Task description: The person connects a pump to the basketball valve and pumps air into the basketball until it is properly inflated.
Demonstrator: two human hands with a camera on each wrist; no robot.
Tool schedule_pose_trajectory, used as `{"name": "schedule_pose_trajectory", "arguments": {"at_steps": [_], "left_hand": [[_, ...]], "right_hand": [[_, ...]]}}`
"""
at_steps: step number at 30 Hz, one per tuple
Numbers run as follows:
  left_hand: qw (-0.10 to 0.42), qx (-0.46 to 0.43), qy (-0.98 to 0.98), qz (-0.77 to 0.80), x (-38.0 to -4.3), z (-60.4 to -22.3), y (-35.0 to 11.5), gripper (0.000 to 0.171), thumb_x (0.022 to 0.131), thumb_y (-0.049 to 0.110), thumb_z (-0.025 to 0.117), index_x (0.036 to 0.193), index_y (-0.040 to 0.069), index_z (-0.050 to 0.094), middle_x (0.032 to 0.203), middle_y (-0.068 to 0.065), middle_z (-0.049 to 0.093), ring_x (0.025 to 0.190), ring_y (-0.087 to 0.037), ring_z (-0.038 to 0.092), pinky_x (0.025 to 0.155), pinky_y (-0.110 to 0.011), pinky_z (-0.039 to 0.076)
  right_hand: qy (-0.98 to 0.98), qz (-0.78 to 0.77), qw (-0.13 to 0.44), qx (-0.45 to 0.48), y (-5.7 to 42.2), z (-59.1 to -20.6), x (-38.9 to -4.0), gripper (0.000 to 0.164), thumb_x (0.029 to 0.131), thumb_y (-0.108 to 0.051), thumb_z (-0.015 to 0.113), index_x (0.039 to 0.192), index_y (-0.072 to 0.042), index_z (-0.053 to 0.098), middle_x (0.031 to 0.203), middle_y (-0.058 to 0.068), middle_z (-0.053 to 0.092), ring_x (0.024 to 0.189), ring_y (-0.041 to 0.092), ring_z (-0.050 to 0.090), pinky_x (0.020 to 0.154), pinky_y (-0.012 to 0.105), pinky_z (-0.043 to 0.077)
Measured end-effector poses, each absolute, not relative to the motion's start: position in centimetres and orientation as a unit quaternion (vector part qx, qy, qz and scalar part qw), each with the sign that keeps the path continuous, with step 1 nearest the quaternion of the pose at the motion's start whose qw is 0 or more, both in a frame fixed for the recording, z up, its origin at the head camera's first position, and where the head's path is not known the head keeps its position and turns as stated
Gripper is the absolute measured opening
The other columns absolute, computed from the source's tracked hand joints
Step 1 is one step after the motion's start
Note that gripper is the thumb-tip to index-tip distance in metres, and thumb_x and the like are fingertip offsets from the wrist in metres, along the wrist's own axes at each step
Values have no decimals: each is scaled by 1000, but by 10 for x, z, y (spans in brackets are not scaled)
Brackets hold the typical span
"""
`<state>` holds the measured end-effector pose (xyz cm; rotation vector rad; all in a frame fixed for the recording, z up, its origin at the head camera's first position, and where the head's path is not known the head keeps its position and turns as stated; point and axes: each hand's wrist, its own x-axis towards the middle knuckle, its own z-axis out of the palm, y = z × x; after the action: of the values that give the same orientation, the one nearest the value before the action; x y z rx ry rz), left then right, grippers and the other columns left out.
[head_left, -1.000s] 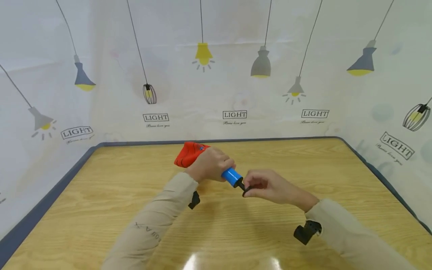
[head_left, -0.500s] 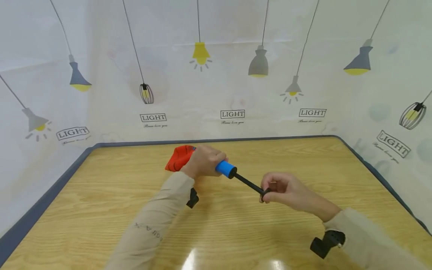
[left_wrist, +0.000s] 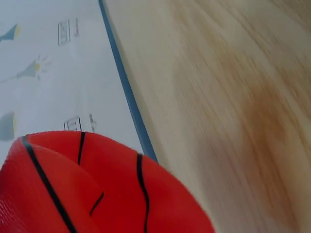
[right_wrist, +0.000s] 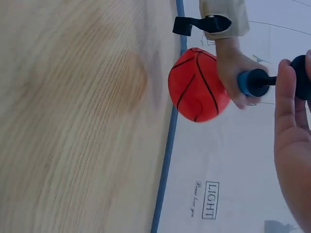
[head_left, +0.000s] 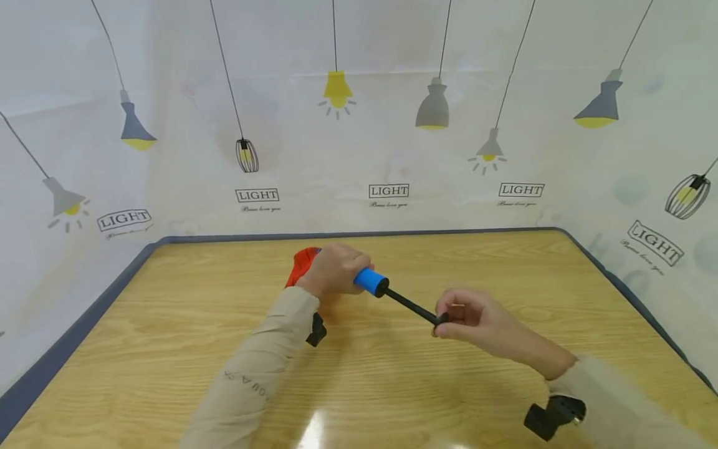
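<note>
My left hand [head_left: 335, 267] grips the blue barrel of a hand pump [head_left: 369, 281]. A long black rod [head_left: 412, 304] sticks out of the barrel's near end. At the rod's end, my right hand [head_left: 479, 321] pinches the black handle between fingers and thumb. Beyond the left hand is a red toy basketball [right_wrist: 197, 87] with black lines, dented and partly slack in both wrist views. Most of it is hidden behind the left hand in the head view. The left wrist view shows only the ball [left_wrist: 112, 189] close up; the hand is out of that frame.
A wooden table [head_left: 196, 349] with a dark blue edge lies below the hands. Behind and beside it stands a white backdrop [head_left: 314, 162] printed with lamps. Black camera mounts [head_left: 555, 418] are strapped to both wrists.
My right hand has moved right and a little down, drawing the pump's rod far out of the barrel. The left hand has shifted slightly left, and less of the ball shows in the head view.
</note>
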<state>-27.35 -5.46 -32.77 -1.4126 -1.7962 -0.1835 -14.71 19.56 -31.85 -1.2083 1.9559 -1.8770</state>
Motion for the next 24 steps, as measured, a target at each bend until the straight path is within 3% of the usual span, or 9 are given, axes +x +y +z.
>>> {"name": "schedule_pose_trajectory", "arguments": {"at_steps": [5,12,19,24], "left_hand": [[412,-564,-712,-70,-274,-326,-54,19,57,17,70,64,11,53,52,5,54,42,-8,49,42,-21,41],[391,-586,-703,-94,-269,-335,-45,19,58,19,71,65,10,56,53,5,55,44,-7,50,45,-19,41],[395,-573,-712,-96,-272,-331,-57,18,60,16,71,65,10,55,53,5,54,43,-7,50,45,-18,42],[408,-550,-722,-94,-274,-329,-64,19,59,15,71,62,10,52,50,4,52,41,-8,49,41,-19,40]], "right_hand": [[637,-637,108,-420,196,-322,-154,6,83,5,52,86,0,49,85,3,56,76,15,59,65,30,50],[652,-633,85,-409,161,-335,-182,16,84,-5,55,87,8,47,81,5,58,73,16,59,64,32,49],[689,-612,82,-379,175,-315,-156,9,83,-1,55,90,3,50,83,4,55,74,13,58,64,29,49],[661,-596,99,-444,197,-304,-144,9,83,6,52,89,0,50,82,6,53,70,14,55,57,27,47]]}}
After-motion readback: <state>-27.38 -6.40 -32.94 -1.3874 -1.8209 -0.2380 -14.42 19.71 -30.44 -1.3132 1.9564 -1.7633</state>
